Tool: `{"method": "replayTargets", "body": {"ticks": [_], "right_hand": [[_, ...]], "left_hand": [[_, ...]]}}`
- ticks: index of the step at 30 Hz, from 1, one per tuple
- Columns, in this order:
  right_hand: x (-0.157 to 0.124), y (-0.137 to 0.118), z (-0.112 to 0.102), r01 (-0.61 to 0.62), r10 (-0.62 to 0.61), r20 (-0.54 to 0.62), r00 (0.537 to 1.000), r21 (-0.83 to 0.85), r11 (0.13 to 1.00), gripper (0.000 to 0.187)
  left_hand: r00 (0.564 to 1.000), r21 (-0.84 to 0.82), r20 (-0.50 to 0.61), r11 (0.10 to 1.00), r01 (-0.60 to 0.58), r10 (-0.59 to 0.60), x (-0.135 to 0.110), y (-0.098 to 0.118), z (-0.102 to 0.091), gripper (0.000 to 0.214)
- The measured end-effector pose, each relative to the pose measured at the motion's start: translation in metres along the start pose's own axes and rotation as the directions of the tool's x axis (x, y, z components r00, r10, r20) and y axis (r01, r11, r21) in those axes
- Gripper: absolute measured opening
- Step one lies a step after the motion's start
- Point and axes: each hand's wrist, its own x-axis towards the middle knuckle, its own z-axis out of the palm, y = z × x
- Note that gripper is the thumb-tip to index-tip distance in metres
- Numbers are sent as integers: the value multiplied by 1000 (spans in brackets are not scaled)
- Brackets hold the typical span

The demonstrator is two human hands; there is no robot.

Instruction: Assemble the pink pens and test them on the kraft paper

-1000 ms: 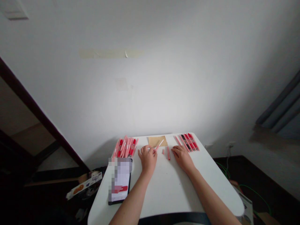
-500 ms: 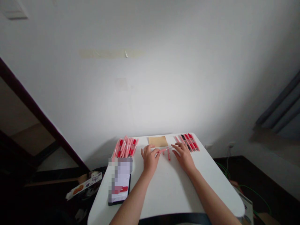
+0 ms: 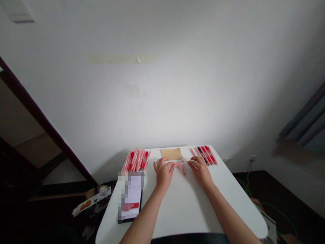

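My left hand (image 3: 164,173) pinches a pink pen barrel (image 3: 178,164) between thumb and fingers, pointing to the right above the white table. From the barrel's right end a thin whitish refill (image 3: 185,163) sticks out. At its outer end, the thumb and fingertips of my right hand (image 3: 202,172) are closed around it. Just below and between the hands, a short pink pen part (image 3: 184,170) lies on the table, with another small pink piece partly hidden by the barrel.
A heap of pink and red pens (image 3: 137,160) lies at the back left, above a phone (image 3: 130,196). Red, pink and black pens (image 3: 205,155) form a row at the back right. A tan paper (image 3: 172,154) sits at the white table's (image 3: 182,210) far edge, near the wall.
My right thumb and fingers, apart before, have come together on the refill's end. The barrel in my left hand has stayed nearly in place. The view has shifted slightly.
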Motion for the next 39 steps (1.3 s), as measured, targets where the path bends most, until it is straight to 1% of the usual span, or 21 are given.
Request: {"method": "replayTargets", "body": {"ticks": [13, 18, 28, 35, 39], "right_hand": [[1, 6, -1, -104, 107, -34, 994, 72, 992, 37], [0, 7, 0, -129, 133, -43, 990, 83, 988, 34], [-2, 13, 2, -127, 133, -62, 989, 102, 987, 31], [-2, 14, 3, -148, 154, -68, 986, 91, 985, 33], [-2, 14, 3, -140, 146, -70, 987, 94, 986, 33]], "left_hand": [[995, 40, -13, 995, 96, -96, 1, -3, -2, 13], [994, 39, -28, 993, 109, -108, 1, -5, -1, 13], [988, 36, -43, 988, 150, -149, 2, -3, -3, 15], [984, 119, -96, 979, 164, -153, 1, -2, -1, 15], [982, 170, -112, 971, 167, -149, 0, 0, 1, 20]]}}
